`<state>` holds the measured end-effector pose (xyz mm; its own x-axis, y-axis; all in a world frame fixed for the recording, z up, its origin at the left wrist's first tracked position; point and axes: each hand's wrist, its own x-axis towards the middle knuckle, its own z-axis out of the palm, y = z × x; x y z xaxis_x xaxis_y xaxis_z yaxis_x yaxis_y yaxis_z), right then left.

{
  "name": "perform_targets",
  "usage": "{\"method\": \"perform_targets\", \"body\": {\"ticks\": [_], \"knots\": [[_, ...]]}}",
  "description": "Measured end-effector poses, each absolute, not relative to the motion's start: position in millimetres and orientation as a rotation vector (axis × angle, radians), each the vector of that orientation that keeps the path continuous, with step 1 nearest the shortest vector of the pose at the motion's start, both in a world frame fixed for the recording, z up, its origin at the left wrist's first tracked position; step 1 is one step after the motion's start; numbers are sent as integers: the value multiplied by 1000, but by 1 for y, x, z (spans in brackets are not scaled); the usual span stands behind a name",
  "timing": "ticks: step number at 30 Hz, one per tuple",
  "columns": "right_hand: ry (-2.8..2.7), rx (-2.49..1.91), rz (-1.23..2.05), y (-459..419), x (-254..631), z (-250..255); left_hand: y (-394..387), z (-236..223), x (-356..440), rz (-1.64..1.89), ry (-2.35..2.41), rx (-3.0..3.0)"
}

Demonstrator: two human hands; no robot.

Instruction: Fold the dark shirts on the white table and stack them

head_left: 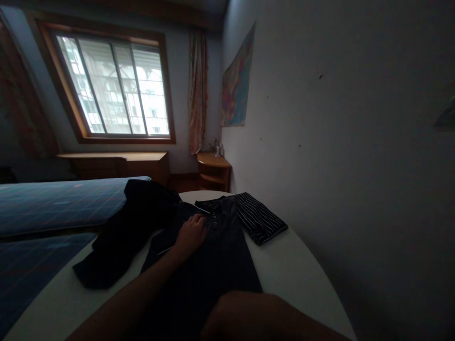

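Observation:
A dark navy polo shirt (213, 255) with a buttoned placket and a thin white line along its collar lies spread on the round white table (302, 274). My left hand (192, 233) rests on the upper left of this shirt, below the collar, its fingers lying on the cloth. Near the bottom edge of the picture, my right hand (236, 310) is bent downward over the lower part of the shirt. It is dark there and its fingers are cut off, so any grip is hidden.
A black garment (131, 232) lies heaped at the table's left. A folded black-and-white striped garment (261, 218) lies at the right of the collar. Beyond stand a bed with a blue plaid cover (64, 201), a desk (142, 163) and a corner shelf (213, 160). A wall (355, 166) rises at the right.

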<state>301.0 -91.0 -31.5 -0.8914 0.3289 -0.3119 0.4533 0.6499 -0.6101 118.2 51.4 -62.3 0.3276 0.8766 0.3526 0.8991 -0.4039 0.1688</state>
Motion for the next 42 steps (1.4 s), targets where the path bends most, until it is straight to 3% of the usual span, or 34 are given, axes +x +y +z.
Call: {"method": "perform_targets", "body": {"ticks": [5,12,23,29,32,42], "knots": [[3175,599,-721,-71,292,-36,42,-52,70,-488,-1912,-2220],[3213,556,-807,-58,293,-50,28,-68,16,-332,-2073,-2094],[3150,415,-904,-57,298,-57,33,-87,3,-777,-2233,-2248],[3290,1251,-686,-12,283,-50,33,-88,6,-1058,-2160,-2206],[3264,1631,-732,28,262,-44,30,-85,10,-1123,-2154,-2170],[2796,2241,-840,121,161,-42,16,-77,24,-1000,-2105,-2235]]}}
